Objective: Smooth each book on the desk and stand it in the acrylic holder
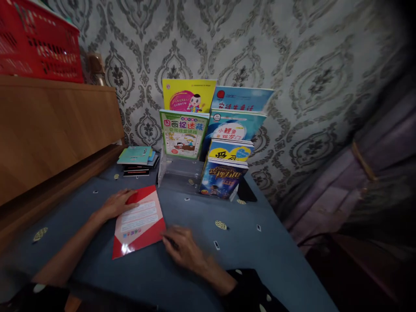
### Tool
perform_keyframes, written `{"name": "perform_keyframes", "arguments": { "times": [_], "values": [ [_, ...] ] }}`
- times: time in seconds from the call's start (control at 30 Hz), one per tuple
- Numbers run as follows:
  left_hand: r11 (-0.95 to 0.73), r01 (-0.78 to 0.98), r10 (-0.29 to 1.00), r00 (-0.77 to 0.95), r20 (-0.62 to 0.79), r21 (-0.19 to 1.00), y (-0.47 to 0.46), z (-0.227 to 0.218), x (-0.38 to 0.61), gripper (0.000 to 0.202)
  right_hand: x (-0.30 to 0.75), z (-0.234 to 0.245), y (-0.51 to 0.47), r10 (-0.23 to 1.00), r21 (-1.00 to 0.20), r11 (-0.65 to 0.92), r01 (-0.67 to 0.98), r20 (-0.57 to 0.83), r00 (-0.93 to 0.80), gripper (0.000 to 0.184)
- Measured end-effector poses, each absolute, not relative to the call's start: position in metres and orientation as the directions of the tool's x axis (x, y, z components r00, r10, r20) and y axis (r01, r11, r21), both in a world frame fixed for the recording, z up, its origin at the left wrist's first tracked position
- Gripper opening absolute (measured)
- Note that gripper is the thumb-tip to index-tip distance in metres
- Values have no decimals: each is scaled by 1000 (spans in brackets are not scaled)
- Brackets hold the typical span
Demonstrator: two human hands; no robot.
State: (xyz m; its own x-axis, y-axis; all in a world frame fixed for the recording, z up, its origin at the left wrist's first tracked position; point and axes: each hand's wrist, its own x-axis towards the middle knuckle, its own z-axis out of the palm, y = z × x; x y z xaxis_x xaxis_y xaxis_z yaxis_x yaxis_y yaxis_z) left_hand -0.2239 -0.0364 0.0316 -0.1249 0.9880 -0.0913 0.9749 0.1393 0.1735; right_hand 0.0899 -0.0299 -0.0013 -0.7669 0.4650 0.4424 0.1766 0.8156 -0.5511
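A thin red and pink book (140, 221) lies flat on the blue tablecloth, its text side up and glossy near the bottom edge. My left hand (117, 203) rests over its upper left edge, fingers stretched out on the cover. At the lower right corner of the book is my right hand (183, 249), slightly blurred, with its fingers curled and the fingertips closed at that corner.
A clear tiered rack (177, 171) holds upright picture books, among them a green one (183, 134) and a dark blue one (222, 180). Left of it sits a small book stack (136, 157). A wooden cabinet (58, 125) bears a red basket (42, 43). Curtains (338, 186) hang right.
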Motion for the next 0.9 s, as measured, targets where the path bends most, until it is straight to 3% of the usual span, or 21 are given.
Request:
{"name": "perform_keyframes", "arguments": {
  "times": [0.1, 0.2, 0.33, 0.43, 0.5, 0.7, 0.8, 0.9],
  "values": [
    [209, 978, 973, -209, -102, -9, -50, 46, -200, 65, 91, -1, -37, 464, -511, 824, 246, 357, -811, 29],
    [237, 962, 947, -260, -187, -134, -74, 57, -171, 54, 99, 7, -28, 619, -442, 759, 478, 259, -742, 25],
    [120, 992, 960, -107, -258, 35, -105, 65, -142, 44, 119, 27, -3, 833, -311, 549, 776, 131, -537, 26],
    [19, 971, 957, 51, -286, 237, -111, 69, -132, 43, 129, 37, 8, 865, -278, 501, 820, 137, -482, 23],
    [4, 950, 954, 90, -287, 311, -105, 70, -131, 43, 130, 37, 8, 858, -278, 514, 812, 145, -493, 22],
    [89, 978, 995, -79, -61, 187, -73, 53, -138, 37, 123, 33, -4, 864, -286, 500, 818, 103, -492, 28],
    [72, 977, 997, -64, -47, 202, -69, 46, -141, 37, 124, 35, -3, 882, -258, 468, 845, 77, -465, 30],
    [38, 956, 991, 0, -131, 290, -77, 48, -136, 33, 129, 36, 2, 896, -252, 443, 860, 91, -435, 29]
  ]
}}
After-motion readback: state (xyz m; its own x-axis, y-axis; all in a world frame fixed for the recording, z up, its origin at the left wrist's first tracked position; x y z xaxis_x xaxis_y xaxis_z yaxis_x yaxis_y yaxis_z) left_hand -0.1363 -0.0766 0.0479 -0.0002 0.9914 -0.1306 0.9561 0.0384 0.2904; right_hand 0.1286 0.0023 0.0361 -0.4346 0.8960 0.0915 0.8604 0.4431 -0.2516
